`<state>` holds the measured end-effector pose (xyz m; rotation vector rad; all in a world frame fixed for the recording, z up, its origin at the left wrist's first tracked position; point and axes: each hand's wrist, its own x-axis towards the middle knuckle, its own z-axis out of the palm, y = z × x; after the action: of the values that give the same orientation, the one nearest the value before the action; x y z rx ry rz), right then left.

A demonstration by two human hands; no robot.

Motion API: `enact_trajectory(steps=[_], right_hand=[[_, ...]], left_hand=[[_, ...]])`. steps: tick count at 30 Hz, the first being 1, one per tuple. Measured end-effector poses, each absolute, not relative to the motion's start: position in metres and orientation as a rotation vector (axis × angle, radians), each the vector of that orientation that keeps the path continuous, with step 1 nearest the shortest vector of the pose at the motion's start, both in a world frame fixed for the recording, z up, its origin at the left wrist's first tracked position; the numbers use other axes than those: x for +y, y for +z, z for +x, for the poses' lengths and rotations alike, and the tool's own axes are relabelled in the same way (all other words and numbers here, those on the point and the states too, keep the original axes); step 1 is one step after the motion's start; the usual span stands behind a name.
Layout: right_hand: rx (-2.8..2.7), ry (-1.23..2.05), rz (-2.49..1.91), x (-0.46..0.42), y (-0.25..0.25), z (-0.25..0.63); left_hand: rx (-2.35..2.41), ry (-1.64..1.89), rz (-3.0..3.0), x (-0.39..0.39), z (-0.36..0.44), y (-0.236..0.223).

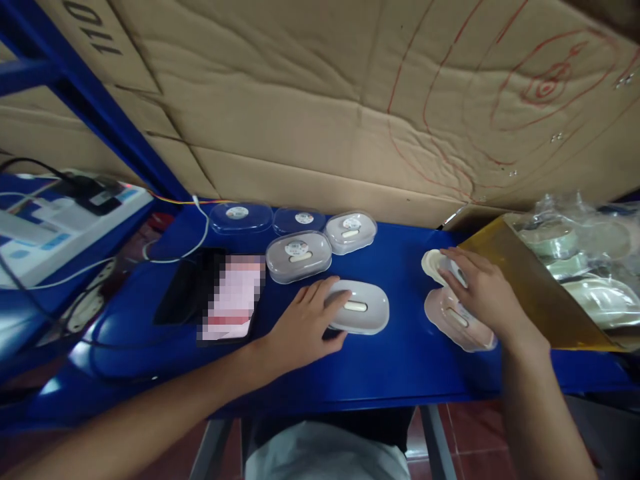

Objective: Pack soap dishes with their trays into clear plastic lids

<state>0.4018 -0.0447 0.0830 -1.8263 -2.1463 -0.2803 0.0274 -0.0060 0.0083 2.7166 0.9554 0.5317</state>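
Note:
A light grey oval dish (373, 320) with a cream slot-shaped piece in its middle sits on the blue table. My left hand (313, 327) is closed around the dish's left end. On the right, my right hand (480, 290) has its fingers bent together over something pale, mostly hidden by the hand. A small cream rounded piece (431, 265) shows beyond its fingertips. Beneath that hand lies a pinkish oval dish (447, 317), partly covered. Two lidded grey dishes, one nearer (285, 267) and one farther (365, 241), carry round labels.
Two clear lids, left (223, 223) and right (287, 225), lie along the back. A phone (235, 293) is left of my left hand. Power strips and cables (115, 200) crowd the far left. A yellow-brown bin (500, 267) of bagged dishes stands right, before a cardboard wall (300, 100).

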Motion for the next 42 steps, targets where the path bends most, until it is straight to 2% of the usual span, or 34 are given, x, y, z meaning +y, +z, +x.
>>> enact_trajectory(steps=[4,9,13,17,24,30,35,38,42], right_hand=[[-2.288,-0.122,-1.718,-0.011,0.096,0.4],[-2.629,0.148,-1.237,0.087,0.106,0.284],[-2.803,0.284,-1.271,0.166,0.092,0.212],[-2.863,0.387,-1.28,0.197,0.071,0.201],[-2.787,0.452,-1.313,0.2,0.059,0.233],[-2.715,0.419,-1.407,0.2,0.047,0.224],[-2.635,0.381,-1.455,0.19,0.072,0.215],[-2.505,0.377,-1.388,0.152,0.109,0.237],[-2.366,0.33,-1.372,0.043,0.134,0.29]], left_hand=[[0.872,0.57,2.635,-0.012,0.027,0.005],[0.786,0.567,2.605,-0.013,0.025,0.004],[0.765,0.55,2.596,-0.007,0.019,0.005],[0.773,0.526,2.6,-0.004,0.016,0.005],[0.795,0.501,2.609,-0.004,0.015,0.001],[0.749,0.577,2.482,-0.001,0.014,0.004],[0.773,0.567,2.353,0.001,0.012,0.01],[0.782,0.536,2.267,0.001,0.011,0.013],[0.803,0.595,2.174,0.0,0.012,0.006]])
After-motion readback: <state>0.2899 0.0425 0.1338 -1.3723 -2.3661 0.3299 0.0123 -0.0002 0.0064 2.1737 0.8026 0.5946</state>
